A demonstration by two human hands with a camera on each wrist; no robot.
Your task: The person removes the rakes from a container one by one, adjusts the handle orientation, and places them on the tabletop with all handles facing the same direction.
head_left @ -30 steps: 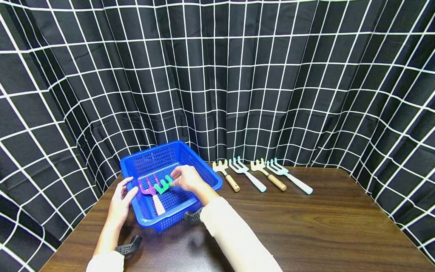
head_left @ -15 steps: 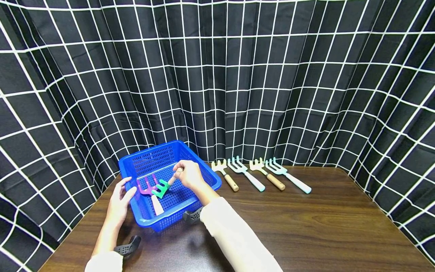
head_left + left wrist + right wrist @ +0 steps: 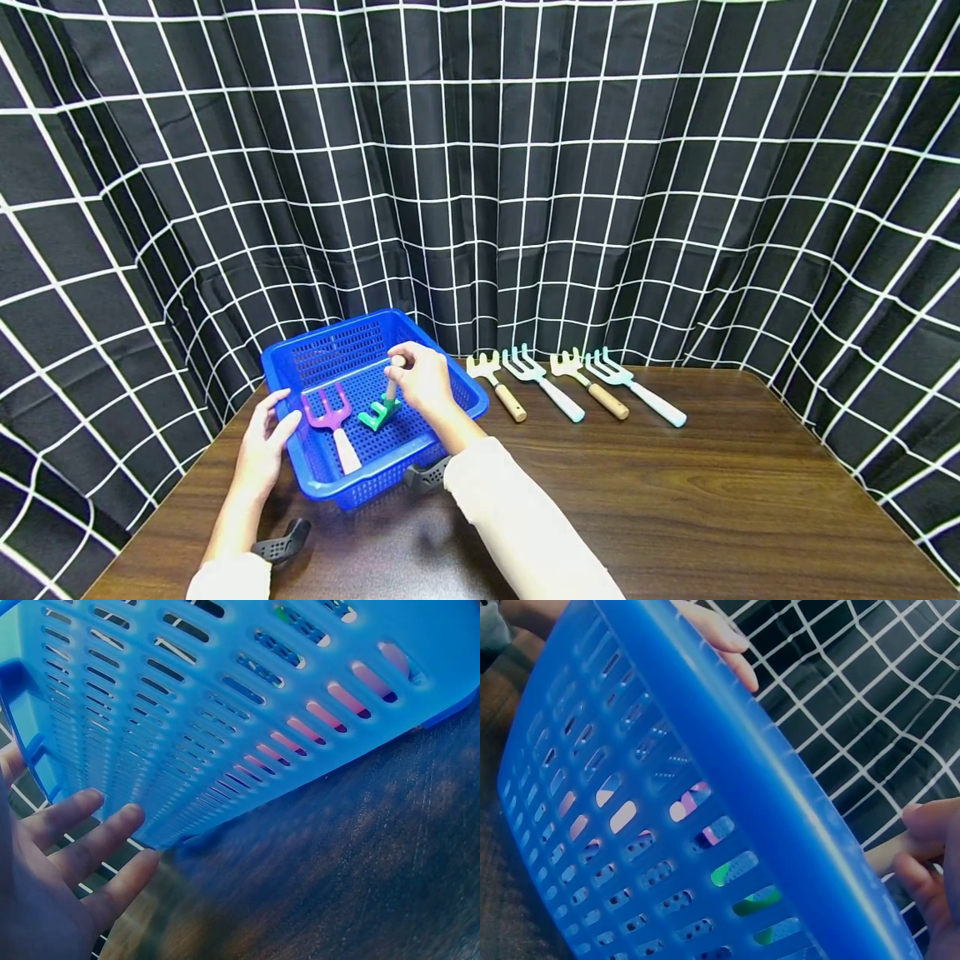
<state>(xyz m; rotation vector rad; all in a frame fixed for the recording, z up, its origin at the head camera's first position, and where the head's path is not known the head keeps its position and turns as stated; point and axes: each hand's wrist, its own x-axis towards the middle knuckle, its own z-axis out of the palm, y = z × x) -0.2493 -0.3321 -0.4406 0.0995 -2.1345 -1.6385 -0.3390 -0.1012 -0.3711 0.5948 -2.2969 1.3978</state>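
Note:
My right hand (image 3: 423, 379) pinches the end of the wooden handle of a small green hand rake (image 3: 381, 412). The rake stands steeply inside a blue plastic basket (image 3: 375, 471), tines down near its floor; whether they touch it I cannot tell. A pink hand fork (image 3: 327, 412) with a pale pink handle lies left of it in the basket. My left hand (image 3: 261, 442) holds the basket's left rim, thumb over the edge; in the left wrist view several fingers (image 3: 101, 847) lie along the outside wall. Through the slots in the right wrist view, green tines (image 3: 759, 901) show.
Right of the basket, a row lies on the brown wooden table (image 3: 675, 500): a cream hand rake (image 3: 498, 387), a mint fork (image 3: 543, 383), a second cream rake (image 3: 590, 383) and another mint fork (image 3: 636, 387). A black gridded curtain (image 3: 480, 167) hangs behind.
The green rake has swung from leaning across the pink fork to nearly upright, shifting right and off it. My right hand rose slightly; my left hand stayed on the rim.

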